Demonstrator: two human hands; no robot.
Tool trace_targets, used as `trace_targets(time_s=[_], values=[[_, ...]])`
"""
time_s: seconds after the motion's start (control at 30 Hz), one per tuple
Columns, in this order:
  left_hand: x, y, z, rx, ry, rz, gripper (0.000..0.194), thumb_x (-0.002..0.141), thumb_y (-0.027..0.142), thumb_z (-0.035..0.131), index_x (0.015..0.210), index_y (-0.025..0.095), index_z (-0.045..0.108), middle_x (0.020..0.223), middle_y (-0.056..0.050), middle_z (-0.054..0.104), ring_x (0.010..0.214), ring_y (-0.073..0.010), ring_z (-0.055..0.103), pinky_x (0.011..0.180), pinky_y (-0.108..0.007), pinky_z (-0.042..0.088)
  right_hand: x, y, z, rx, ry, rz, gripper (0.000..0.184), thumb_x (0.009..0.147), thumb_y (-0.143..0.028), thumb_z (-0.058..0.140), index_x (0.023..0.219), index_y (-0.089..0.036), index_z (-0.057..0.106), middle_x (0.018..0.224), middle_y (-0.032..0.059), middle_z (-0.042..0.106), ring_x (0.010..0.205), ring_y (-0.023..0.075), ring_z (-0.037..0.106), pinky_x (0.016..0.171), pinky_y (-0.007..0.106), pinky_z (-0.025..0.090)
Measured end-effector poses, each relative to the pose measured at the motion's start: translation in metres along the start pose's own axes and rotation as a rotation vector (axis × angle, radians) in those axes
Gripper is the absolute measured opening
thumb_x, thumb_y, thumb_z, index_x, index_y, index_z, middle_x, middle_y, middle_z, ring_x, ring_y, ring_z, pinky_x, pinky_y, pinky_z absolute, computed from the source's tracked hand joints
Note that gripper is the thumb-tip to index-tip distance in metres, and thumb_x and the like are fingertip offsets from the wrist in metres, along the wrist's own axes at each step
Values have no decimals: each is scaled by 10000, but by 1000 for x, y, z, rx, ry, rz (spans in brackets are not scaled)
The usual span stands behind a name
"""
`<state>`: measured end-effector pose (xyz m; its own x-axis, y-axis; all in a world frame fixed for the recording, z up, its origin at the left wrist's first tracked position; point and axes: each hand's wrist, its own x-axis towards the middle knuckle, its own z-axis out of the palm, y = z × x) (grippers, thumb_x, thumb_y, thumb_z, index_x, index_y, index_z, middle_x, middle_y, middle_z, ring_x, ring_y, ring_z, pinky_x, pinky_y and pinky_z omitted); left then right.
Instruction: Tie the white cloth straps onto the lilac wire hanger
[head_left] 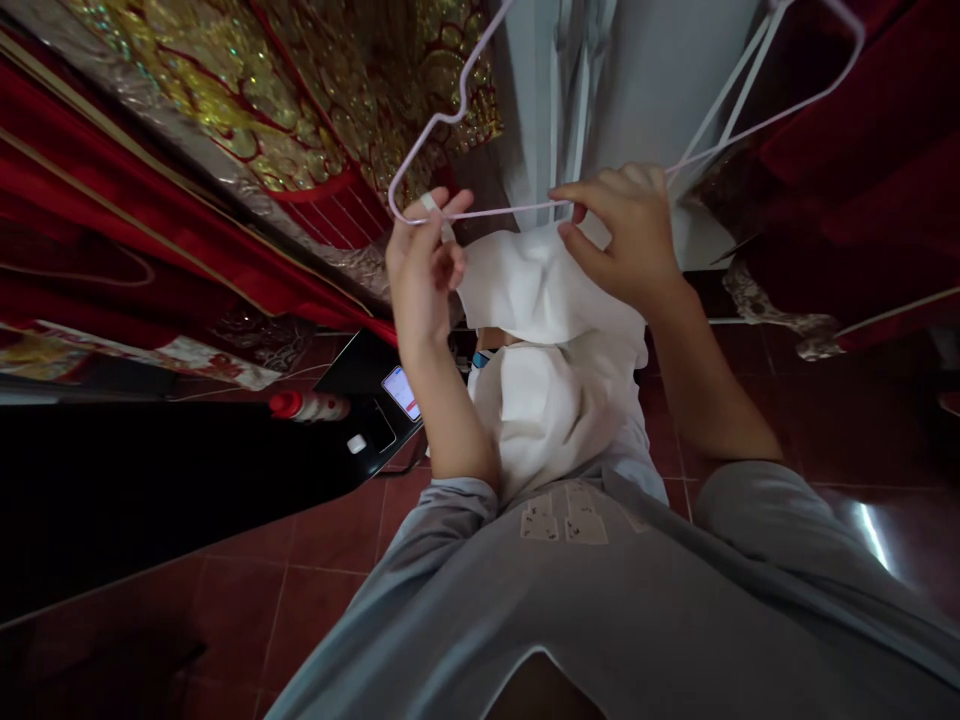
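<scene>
A pale pink clothes hanger (510, 210) is held up in front of me, its long lower bar running across between my hands. My left hand (420, 285) is at the hanger's left corner, with the bar passing between its partly curled fingers; a white band wraps one finger. Farther along the same bar, my right hand (637, 235) pinches it between thumb and fingers. Below both hands, white cloth (555, 285) lies bunched over my lap, apart from the hanger.
Red and gold sequined garments (315, 110) hang at left, and dark red garments (862, 190) at right. A black table (187, 490) at left carries a red-capped bottle (311, 405), a lit phone (401, 392) and a small white case (356, 443). Red tiles (322, 600) cover the floor.
</scene>
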<state>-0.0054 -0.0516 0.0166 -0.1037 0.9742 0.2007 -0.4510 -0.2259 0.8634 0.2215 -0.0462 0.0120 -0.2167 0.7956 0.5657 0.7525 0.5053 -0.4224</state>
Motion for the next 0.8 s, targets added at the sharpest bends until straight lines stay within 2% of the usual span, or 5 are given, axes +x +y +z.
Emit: trace_targets(time_s=[0.2, 0.3, 0.4, 0.57, 0.8], values=[[8, -19, 17, -147, 59, 73, 391, 1117, 51, 293, 858, 212, 538, 899, -18, 693, 422, -146, 297, 439, -308, 162, -3, 5, -14, 152, 21, -100, 397, 856, -325, 638, 1248, -391, 621, 1196, 43, 647, 1186, 280, 563, 1076, 506, 413], [11, -24, 12, -143, 50, 85, 368, 1111, 51, 343, 873, 220, 567, 869, -14, 683, 417, -150, 297, 441, -321, 160, -7, 28, -35, 295, 362, -88, 399, 818, -166, 624, 1175, -333, 683, 1184, 49, 632, 1063, 218, 611, 942, 395, 497], [13, -26, 11, -109, 71, 94, 389, 1112, 35, 311, 879, 218, 563, 834, 2, 684, 417, -144, 310, 443, -315, 189, -8, 54, -53, 457, 620, 108, 450, 742, 5, 529, 1017, -292, 726, 1011, 26, 651, 716, 122, 592, 674, 298, 466], [15, -32, 11, -42, 105, 115, 286, 1067, 127, 478, 854, 282, 589, 851, 6, 690, 455, -194, 432, 464, -328, 216, 8, 59, -63, 672, 391, 360, 395, 706, 14, 506, 949, -201, 732, 808, 23, 667, 480, 70, 489, 457, 246, 332], [16, -31, 3, 61, 85, 151, 202, 1025, 192, 545, 864, 303, 599, 862, 6, 696, 404, -192, 414, 432, -327, 219, 29, 40, -69, 716, 429, 467, 132, 652, -100, 591, 644, -229, 617, 600, -3, 567, 406, 88, 457, 380, 246, 304]])
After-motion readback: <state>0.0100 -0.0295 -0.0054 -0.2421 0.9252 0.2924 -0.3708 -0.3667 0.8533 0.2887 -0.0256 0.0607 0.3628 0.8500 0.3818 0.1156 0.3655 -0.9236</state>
